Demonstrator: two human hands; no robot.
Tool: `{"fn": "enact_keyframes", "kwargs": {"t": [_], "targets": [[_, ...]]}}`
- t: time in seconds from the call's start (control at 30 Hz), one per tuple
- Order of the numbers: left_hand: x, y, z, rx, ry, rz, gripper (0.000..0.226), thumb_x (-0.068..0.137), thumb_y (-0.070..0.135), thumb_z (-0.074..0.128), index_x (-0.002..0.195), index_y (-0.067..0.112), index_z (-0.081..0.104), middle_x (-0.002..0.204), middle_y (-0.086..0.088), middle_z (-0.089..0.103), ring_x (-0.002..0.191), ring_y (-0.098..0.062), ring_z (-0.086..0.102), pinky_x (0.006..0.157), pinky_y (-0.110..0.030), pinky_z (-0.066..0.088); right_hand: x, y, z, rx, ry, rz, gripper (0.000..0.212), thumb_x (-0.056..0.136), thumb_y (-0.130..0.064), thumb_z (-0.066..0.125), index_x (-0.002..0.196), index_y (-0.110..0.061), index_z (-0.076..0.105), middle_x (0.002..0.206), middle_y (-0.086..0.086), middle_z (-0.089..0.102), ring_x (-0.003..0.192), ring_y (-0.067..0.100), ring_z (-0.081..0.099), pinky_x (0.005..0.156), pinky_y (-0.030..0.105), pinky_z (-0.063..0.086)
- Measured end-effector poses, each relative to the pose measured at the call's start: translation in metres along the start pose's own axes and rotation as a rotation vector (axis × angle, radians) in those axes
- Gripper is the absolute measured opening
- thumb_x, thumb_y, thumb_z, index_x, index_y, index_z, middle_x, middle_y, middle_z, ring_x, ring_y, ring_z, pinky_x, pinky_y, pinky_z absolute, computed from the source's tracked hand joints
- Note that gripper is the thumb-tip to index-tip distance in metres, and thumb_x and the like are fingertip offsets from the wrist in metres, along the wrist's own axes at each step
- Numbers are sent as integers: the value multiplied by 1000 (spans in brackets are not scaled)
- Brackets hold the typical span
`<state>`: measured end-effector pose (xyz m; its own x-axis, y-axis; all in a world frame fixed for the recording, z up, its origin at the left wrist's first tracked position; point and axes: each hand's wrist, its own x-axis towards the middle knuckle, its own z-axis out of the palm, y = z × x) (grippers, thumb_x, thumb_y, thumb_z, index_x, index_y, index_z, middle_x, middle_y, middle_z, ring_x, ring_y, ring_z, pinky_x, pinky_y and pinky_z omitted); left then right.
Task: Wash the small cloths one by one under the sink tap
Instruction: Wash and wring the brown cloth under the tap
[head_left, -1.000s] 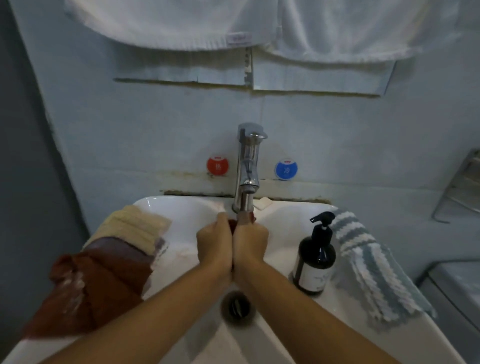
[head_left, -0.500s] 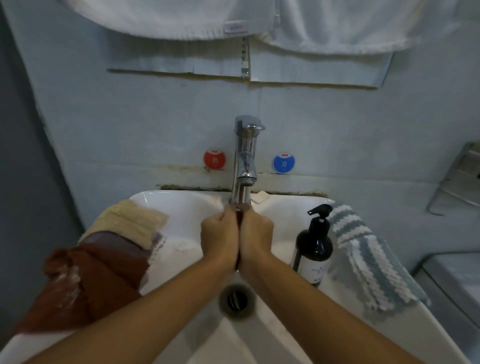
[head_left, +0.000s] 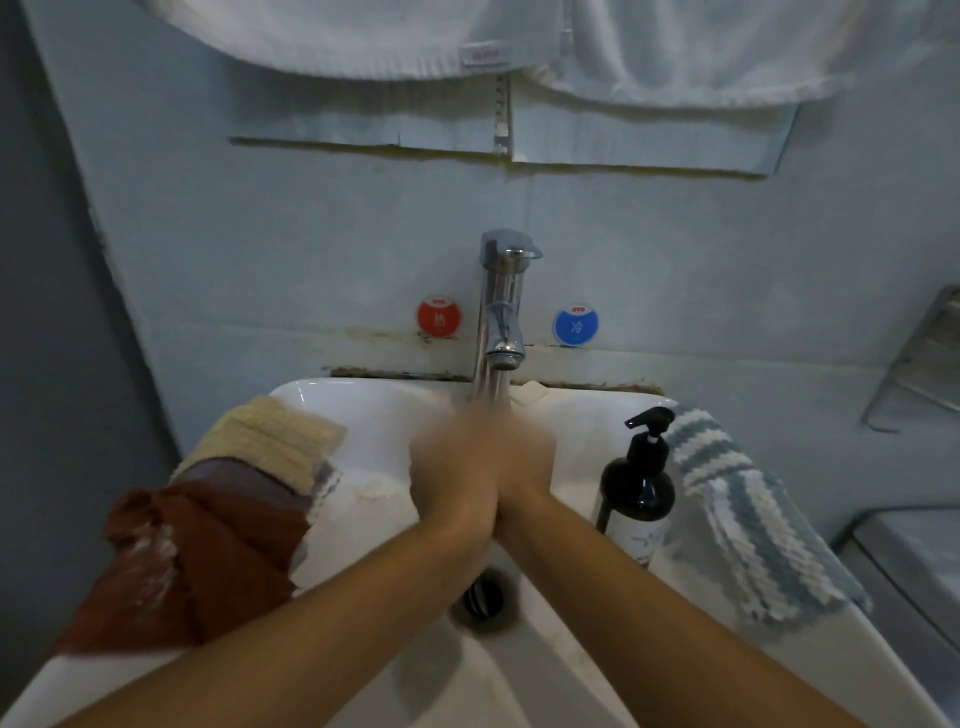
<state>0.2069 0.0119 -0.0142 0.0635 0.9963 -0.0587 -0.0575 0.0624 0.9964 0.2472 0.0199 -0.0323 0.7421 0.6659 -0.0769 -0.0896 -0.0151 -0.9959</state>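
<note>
White porcelain forms the sink, its basin spreading below and to both sides of the fingers, the drain lying nearer the person than they do. A stack of small cloths, rust, mauve and cream, hangs over the rim well left of the fingers; a striped cloth lies well right of them, past the pump bottle. The tap stands just beyond the fingertips. Left hand and right hand press together directly beneath the spout, blurred, so whether the fingers pinch or fold over a cloth cannot be told; none shows between them. The step looks like rubbing one cloth under the tap. Next would probably come wringing it and reaching left for another.
</note>
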Motion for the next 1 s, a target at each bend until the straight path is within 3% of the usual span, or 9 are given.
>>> {"fn": "enact_keyframes", "kwargs": {"t": [0.07,0.17,0.23,0.33,0.43,0.6,0.7,0.87,1.0], "targets": [[1,2,0,20,-34,2,28,98,31,53,78,16,66,71,-1,65,71,-12,63,65,-22,52,-4,-1,3,18,-8,2,29,100,-33,55,85,-13,70,70,-1,66,58,2,65,52,16,50],[13,4,-5,-17,-42,-119,31,97,30,51,73,11,59,70,-3,60,60,-12,54,45,-18,43,-11,1,4,30,-6,-4,29,96,-32,58,73,-19,69,71,1,70,73,19,69,75,39,59],[9,0,-3,-16,-69,-124,31,96,32,51,73,12,59,74,-4,61,63,-16,56,57,-27,47,-10,-3,-2,8,1,-20,26,97,-25,58,76,-14,68,75,8,71,73,23,70,66,35,58],[3,1,2,21,-100,-68,33,96,38,52,77,15,67,72,-3,67,78,-21,67,72,-32,52,-6,-9,-8,74,22,6,26,99,-27,58,81,-13,70,71,4,69,66,13,67,53,21,49],[13,8,-1,-29,-61,-114,32,96,31,52,75,11,65,67,-3,64,70,-18,64,56,-26,45,-15,-10,-3,110,-13,-22,25,99,-26,57,84,-13,72,76,5,72,76,17,69,69,32,56],[-5,4,0,41,-54,-30,32,99,32,50,75,16,64,70,-2,64,71,-14,63,67,-28,49,-3,-6,-7,78,3,3,24,100,-27,57,84,-13,69,72,3,68,60,6,65,49,18,46],[9,8,-2,14,-41,-89,34,98,28,50,70,12,62,64,-2,61,59,-11,58,50,-23,40,-8,-4,-5,109,-20,3,26,100,-28,56,84,-15,71,71,2,68,68,11,67,62,26,52],[-3,5,3,18,-58,-63,33,99,31,49,74,13,61,71,-3,61,73,-20,62,69,-31,48,-1,-1,-1,59,-3,44,26,99,-32,56,87,-13,69,71,1,65,66,11,65,51,18,49],[10,11,-5,-32,-19,-126,36,97,25,49,65,11,57,60,-2,56,56,-13,54,50,-26,37,-9,-3,2,98,-1,74,27,96,-32,59,79,-15,72,72,2,71,70,15,68,70,35,56]]}}
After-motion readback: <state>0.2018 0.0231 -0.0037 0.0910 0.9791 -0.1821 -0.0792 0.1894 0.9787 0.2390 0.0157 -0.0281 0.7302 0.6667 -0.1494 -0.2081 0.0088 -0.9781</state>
